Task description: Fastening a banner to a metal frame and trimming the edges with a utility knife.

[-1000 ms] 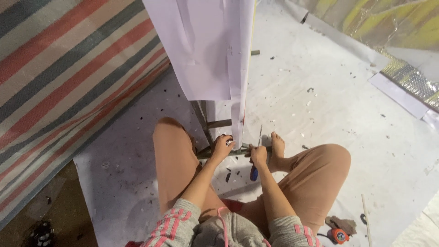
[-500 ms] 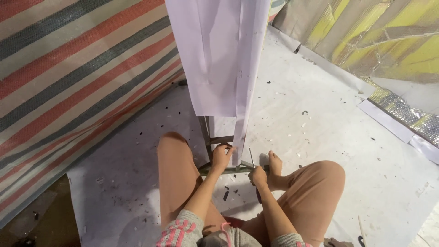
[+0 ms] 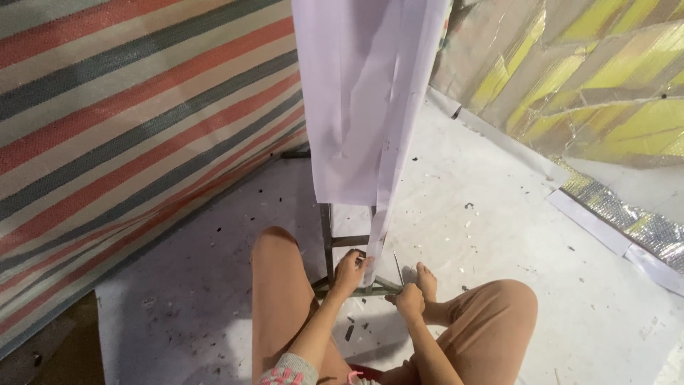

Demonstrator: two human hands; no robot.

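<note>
A pale lilac sheet (image 3: 356, 107) hangs down over a dark metal frame (image 3: 328, 235) in front of me. A narrow strip (image 3: 385, 192) of it drops along its right edge to the frame's bottom bar. My left hand (image 3: 349, 272) is closed on the strip's lower end by that bar. Just to the right, my right hand (image 3: 410, 301) grips a thin metal tool (image 3: 396, 265) that points upward beside the strip. I sit on the floor, my knees in orange-brown trousers either side of the frame and my bare foot (image 3: 426, 279) behind the right hand.
A red, grey and white striped tarp (image 3: 128, 121) walls off the left. Yellow and silver foil-faced panels (image 3: 570, 78) lean at the back right, with a foil strip (image 3: 627, 221) lying on the floor. The white floor sheet (image 3: 513, 235) is strewn with small dark scraps.
The view has tilted up, showing more of the hanging sheet and the walls. Both hands stay at the frame's bottom bar. The tools near my right knee are out of view.
</note>
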